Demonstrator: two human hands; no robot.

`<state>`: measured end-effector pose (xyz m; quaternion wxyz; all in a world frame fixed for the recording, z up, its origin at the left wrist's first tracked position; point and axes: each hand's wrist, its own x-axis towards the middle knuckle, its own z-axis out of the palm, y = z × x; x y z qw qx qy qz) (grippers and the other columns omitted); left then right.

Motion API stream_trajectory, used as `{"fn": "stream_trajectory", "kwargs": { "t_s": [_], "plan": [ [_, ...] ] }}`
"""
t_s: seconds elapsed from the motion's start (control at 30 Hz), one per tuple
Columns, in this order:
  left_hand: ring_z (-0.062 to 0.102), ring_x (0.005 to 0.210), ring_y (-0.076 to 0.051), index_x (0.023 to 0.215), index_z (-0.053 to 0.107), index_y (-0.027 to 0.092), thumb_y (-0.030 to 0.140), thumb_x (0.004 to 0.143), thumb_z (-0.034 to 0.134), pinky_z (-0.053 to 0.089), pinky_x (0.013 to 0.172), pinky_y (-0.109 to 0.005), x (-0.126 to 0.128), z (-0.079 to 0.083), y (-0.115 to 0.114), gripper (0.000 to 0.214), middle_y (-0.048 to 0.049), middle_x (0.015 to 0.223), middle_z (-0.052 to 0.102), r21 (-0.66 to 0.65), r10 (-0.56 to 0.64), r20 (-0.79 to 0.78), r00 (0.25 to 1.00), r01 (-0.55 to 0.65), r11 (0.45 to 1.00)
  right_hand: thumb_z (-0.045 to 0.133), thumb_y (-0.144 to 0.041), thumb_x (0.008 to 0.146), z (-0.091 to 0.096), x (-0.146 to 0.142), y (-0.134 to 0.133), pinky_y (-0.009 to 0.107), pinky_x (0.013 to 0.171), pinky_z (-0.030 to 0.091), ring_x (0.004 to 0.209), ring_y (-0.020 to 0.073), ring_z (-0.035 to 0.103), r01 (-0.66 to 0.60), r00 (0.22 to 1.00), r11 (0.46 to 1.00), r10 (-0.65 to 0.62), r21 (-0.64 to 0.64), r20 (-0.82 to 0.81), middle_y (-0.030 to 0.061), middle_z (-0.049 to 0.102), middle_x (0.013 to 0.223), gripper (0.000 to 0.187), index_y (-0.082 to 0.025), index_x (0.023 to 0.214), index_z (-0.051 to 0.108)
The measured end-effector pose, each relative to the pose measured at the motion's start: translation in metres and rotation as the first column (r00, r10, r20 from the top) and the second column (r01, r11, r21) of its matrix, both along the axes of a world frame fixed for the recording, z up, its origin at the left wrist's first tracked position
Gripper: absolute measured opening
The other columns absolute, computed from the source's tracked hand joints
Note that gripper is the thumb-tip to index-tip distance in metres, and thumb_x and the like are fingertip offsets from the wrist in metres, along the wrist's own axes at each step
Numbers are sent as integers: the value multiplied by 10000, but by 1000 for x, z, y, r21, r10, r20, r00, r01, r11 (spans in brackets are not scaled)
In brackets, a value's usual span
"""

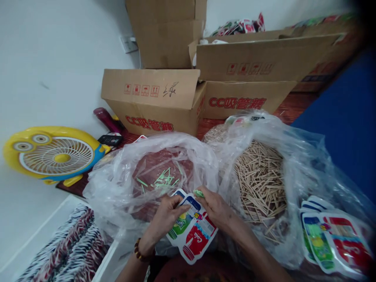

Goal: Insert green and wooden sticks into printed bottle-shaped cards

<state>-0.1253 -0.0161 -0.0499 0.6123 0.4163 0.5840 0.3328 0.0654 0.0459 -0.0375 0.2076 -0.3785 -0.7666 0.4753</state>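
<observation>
My left hand pinches the top edge of a flat bottle-shaped candy pouch printed with Cola and Sprite; a second pouch seems to lie behind it. Thumb and fingers of my right hand close on a small bunch of light green sticks at the pouch's top right edge. More green sticks lie in the open clear plastic bag beyond my hands. To the right, another clear bag holds a heap of tan sticks. A stack of similar pouches lies at the far right.
A yellow fan stands at the left, near a purple cylinder and a black remote. Cardboard boxes line the back, one with pouches on top. At lower left, a white container holds rows of packed pouches.
</observation>
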Motion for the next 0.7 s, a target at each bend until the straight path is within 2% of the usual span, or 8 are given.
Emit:
{"fn": "stream_trajectory", "kwargs": {
  "t_s": [0.1,0.27,0.37,0.43,0.5,0.6,0.63,0.7],
  "plan": [
    [504,561,-122,753,596,141,446,798,624,368,513,-217,2,-2,2,309,3,648,577,37,-31,-54,998,33,999,393,-277,941,-1,1,1,256,601,332,647,137,506,18,998,998,-21,-55,-54,-27,532,719,127,-224,829,421],
    [424,532,-96,661,527,149,458,824,587,315,485,-203,4,0,8,354,25,601,490,85,-76,-116,990,86,993,440,-290,919,-4,4,6,232,578,363,619,117,485,137,964,964,-182,-229,-192,-46,538,687,121,-222,819,451],
    [385,539,-89,636,498,155,426,835,583,289,486,-200,2,2,9,347,34,599,439,121,-59,-108,992,72,990,492,-310,897,-4,5,8,224,556,370,593,110,475,120,947,946,-200,-301,-251,-53,532,655,152,-215,778,482],
    [383,570,-92,628,503,152,383,843,586,297,511,-200,0,4,9,327,30,624,433,187,-41,-114,993,62,980,516,-326,887,-3,4,9,234,587,404,612,116,514,138,905,923,-265,-358,-333,-44,564,674,153,-210,788,519],
    [393,605,-96,616,511,148,341,855,583,317,549,-201,-2,6,8,315,22,648,441,270,-47,-130,990,81,960,540,-336,875,-1,0,10,253,617,440,637,126,557,158,779,862,-409,-482,-475,-34,597,718,125,-214,848,540],
    [404,630,-98,629,531,148,307,877,560,327,585,-201,-1,7,8,296,17,665,455,349,-81,-146,986,128,928,608,-309,830,5,-10,12,264,636,467,622,120,578,105,462,741,-627,-663,-627,-43,612,731,132,-233,910,535],
    [402,630,-97,638,536,149,304,884,551,324,585,-201,0,7,8,291,17,668,455,363,-87,-144,986,135,922,626,-293,817,8,-13,12,264,650,473,620,115,581,84,369,718,-666,-691,-648,-48,611,721,140,-237,912,540],
    [394,624,-96,655,542,150,304,896,532,315,579,-203,3,7,8,285,18,672,447,383,-86,-125,988,128,915,636,-273,814,15,-20,11,268,688,485,657,113,598,67,242,692,-710,-718,-662,-49,613,724,129,-240,911,558]
  ]
}}
